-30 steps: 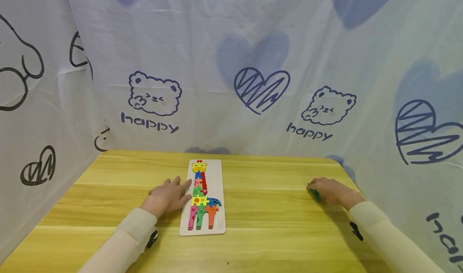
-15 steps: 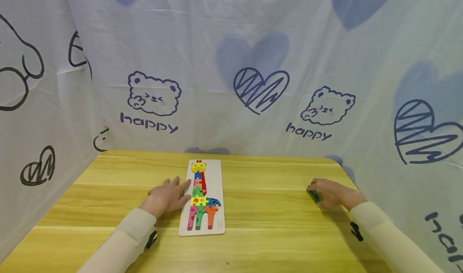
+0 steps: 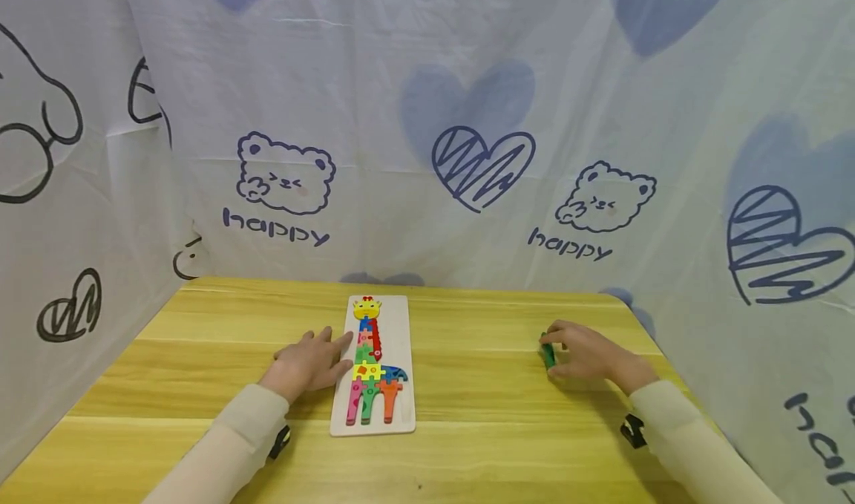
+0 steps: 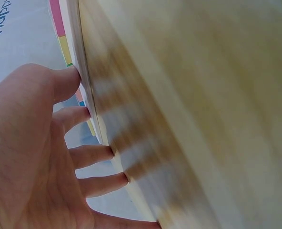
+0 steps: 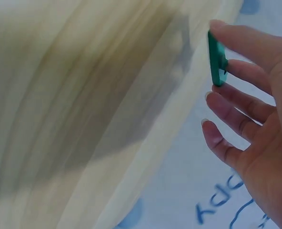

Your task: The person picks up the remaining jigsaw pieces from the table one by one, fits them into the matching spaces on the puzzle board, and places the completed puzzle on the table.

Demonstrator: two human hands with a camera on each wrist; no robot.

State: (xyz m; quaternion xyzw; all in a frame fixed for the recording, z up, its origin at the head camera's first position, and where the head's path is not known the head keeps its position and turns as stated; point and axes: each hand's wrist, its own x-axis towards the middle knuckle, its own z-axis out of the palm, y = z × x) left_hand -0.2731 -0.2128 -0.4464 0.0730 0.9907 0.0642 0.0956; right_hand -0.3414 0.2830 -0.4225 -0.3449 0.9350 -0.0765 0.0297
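Note:
A white puzzle board (image 3: 397,326) lies on the table, carrying a giraffe of coloured jigsaw pieces (image 3: 367,370) with a yellow head at the far end. My left hand (image 3: 307,363) is spread flat-fingered along the board's left side; in the left wrist view its thumb and index fingertips (image 4: 81,112) meet the board's edge (image 4: 78,43). Over the right part of the table, my right hand (image 3: 591,352) pinches a small green puzzle piece (image 3: 548,353) between thumb and fingers. In the right wrist view this green piece (image 5: 216,59) stands on edge, with a knob towards the palm.
The light wood-grain table (image 3: 481,415) runs back to a white curtain (image 3: 401,214) printed with bears, hearts and "happy". More of this cloth hangs at the left and right sides. Bare tabletop stretches between the board and my right hand.
My right hand has moved left with the green puzzle piece, its thumb and index finger now further apart around it. My left hand and the board have stayed put.

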